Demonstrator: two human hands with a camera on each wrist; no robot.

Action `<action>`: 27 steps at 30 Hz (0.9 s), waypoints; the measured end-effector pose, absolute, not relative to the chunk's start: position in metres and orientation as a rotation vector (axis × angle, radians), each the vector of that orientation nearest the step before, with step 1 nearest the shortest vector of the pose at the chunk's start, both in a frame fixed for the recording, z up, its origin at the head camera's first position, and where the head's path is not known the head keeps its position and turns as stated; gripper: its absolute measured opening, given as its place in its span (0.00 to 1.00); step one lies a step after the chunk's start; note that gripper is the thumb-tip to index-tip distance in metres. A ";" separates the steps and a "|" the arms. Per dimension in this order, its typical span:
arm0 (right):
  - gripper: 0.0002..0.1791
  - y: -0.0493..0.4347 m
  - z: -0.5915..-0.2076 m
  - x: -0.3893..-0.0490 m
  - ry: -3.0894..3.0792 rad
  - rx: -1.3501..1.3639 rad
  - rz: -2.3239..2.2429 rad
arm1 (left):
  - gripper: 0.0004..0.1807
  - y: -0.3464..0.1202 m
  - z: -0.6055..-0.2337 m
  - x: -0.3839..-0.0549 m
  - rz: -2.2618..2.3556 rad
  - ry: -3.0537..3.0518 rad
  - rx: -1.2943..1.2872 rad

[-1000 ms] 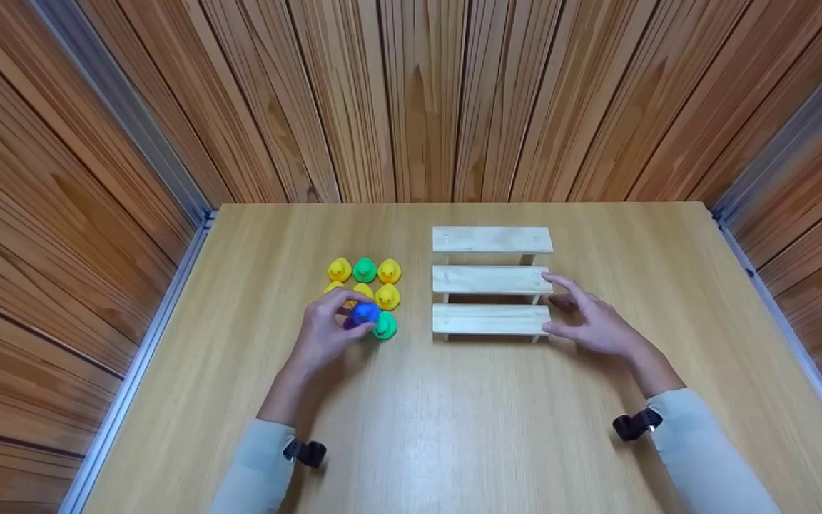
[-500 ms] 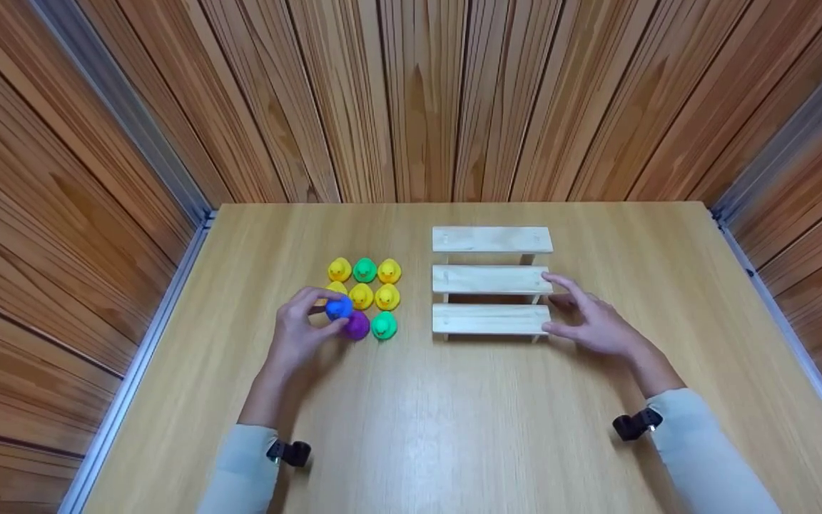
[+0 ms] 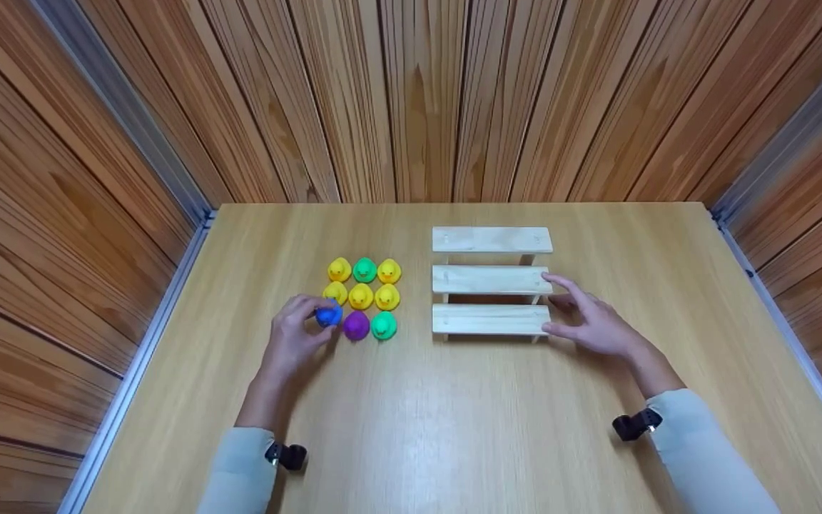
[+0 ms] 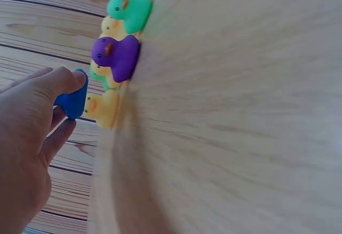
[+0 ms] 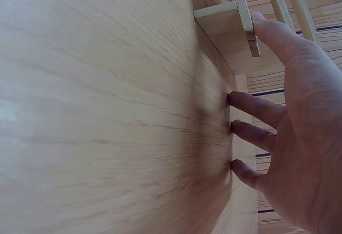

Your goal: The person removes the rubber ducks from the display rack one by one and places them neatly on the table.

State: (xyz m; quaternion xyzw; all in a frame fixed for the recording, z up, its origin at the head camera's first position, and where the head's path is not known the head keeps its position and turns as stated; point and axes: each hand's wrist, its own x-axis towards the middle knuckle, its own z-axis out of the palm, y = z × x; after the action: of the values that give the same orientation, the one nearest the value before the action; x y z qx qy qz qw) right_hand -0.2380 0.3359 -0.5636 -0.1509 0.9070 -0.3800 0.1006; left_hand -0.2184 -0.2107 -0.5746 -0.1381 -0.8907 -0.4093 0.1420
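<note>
My left hand (image 3: 293, 339) pinches a blue rubber duck (image 3: 329, 315) between thumb and fingers. In the left wrist view the blue duck (image 4: 74, 99) hangs a little above the tabletop. To its right in the head view sit a purple duck (image 3: 356, 325) and a green duck (image 3: 384, 325); a yellow duck (image 3: 335, 292) is just behind it. My right hand (image 3: 596, 325) is spread beside a three-tier wooden stand (image 3: 489, 320). In the right wrist view its thumb touches the end of the front shelf (image 5: 247, 25), and other fingertips reach down to the tabletop.
Behind the front ducks are a row of yellow ducks (image 3: 361, 296) and a back row of two yellow ones around a green duck (image 3: 364, 270). All stand on the wooden table (image 3: 439, 428), left of the stand. Wood-panelled walls (image 3: 418, 107) enclose the table.
My left hand has carried the blue duck leftward from over the purple duck, then lowered it toward the front row's left end. The purple duck came into view. My right hand stayed put.
</note>
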 end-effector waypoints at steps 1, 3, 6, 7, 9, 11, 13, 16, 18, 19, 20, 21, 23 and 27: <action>0.51 0.336 -0.564 -0.238 2.678 -0.448 -1.124 | 0.20 -0.210 -0.576 -0.218 -1.173 -2.583 -0.390; 0.52 0.336 -0.564 -0.238 2.677 -0.447 -1.125 | 0.20 -0.210 -0.579 -0.218 -1.168 -2.614 -0.370; 0.52 0.336 -0.564 -0.238 2.676 -0.448 -1.124 | 0.20 -0.210 -0.584 -0.218 -1.158 -2.663 -0.337; 0.52 0.336 -0.564 -0.238 2.674 -0.448 -1.125 | 0.20 -0.210 -0.585 -0.218 -1.164 -2.677 -0.327; 0.52 0.336 -0.564 -0.238 2.675 -0.446 -1.125 | 0.21 -0.211 -0.587 -0.219 -1.169 -2.692 -0.329; 0.52 0.336 -0.564 -0.238 2.675 -0.443 -1.123 | 0.21 -0.212 -0.589 -0.220 -1.194 -2.705 -0.330; 0.51 0.336 -0.564 -0.238 2.675 -0.440 -1.122 | 0.22 -0.213 -0.590 -0.221 -1.227 -2.712 -0.326; 0.51 0.336 -0.563 -0.237 2.683 -0.444 -1.115 | 0.22 -0.214 -0.591 -0.222 -1.257 -2.724 -0.312; 0.51 0.335 -0.563 -0.237 2.691 -0.453 -1.113 | 0.23 -0.215 -0.591 -0.223 -1.262 -2.729 -0.305; 0.51 0.335 -0.562 -0.237 2.697 -0.457 -1.113 | 0.23 -0.215 -0.591 -0.223 -1.261 -2.732 -0.304; 0.51 0.335 -0.562 -0.237 2.702 -0.463 -1.116 | 0.23 -0.215 -0.591 -0.224 -1.260 -2.733 -0.304; 0.51 0.335 -0.562 -0.237 2.707 -0.469 -1.116 | 0.23 -0.215 -0.591 -0.224 -1.260 -2.734 -0.305; 0.50 0.335 -0.562 -0.237 2.712 -0.477 -1.116 | 0.24 -0.215 -0.591 -0.225 -1.272 -2.736 -0.301; 0.50 0.334 -0.561 -0.237 2.712 -0.479 -1.111 | 0.24 -0.215 -0.592 -0.225 -1.278 -2.733 -0.301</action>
State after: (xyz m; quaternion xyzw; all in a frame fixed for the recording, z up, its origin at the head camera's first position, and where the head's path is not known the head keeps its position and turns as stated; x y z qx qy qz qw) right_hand -0.2368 0.3345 -0.5610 -0.1606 0.9099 -0.3726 0.0861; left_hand -0.2248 -0.2151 -0.5918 -0.0993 -0.9000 -0.4208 0.0550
